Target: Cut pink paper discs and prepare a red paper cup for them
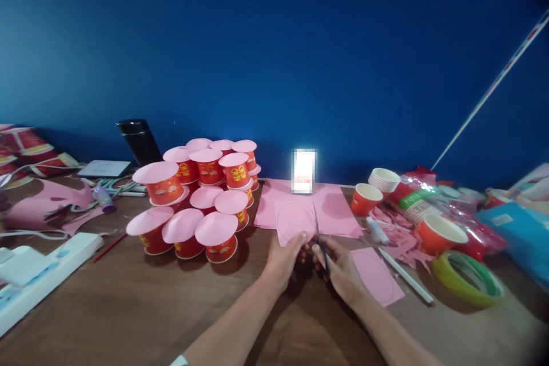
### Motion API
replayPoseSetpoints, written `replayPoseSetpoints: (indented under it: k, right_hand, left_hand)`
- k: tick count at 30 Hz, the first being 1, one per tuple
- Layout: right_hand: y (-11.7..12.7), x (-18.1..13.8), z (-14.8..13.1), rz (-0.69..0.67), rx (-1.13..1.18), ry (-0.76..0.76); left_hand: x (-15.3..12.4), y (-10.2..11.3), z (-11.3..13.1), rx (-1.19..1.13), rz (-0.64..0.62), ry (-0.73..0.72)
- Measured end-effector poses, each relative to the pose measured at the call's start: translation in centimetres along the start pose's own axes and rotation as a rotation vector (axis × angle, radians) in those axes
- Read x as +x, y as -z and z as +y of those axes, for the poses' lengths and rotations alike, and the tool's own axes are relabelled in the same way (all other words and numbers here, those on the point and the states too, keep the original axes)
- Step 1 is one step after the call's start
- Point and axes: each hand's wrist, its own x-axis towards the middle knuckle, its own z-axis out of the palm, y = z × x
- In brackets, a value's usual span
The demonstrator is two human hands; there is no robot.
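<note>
My left hand (286,257) grips a square of pink paper (295,219) by its lower edge, thumb on top. A round outline is drawn on that square. In my right hand (337,266) is a pair of scissors (321,240) with dark handles, its blades pointing up along the paper's right side. Whether the blades touch the paper I cannot tell. Behind them lies a stack of larger pink sheets (338,206). Another pink square with a drawn circle (377,277) rests on the table beside my right wrist.
Red paper cups (163,191) with pink paper discs stand stacked at left. A phone (303,171) leans on the blue wall. To the right are an orange cup (440,234), a white pen (407,277), a tape roll (467,280) and pink scraps (405,243). A power strip (51,280) lies left.
</note>
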Motion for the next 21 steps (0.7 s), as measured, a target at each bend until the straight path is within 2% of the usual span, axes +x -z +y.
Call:
replayPoseSetpoints:
  k: [21]
  right_hand:
    - [0.01,-0.13,-0.21,0.011,-0.014,-0.022]
  left_hand:
    - [0.15,0.12,-0.05,0.022,0.019,-0.026]
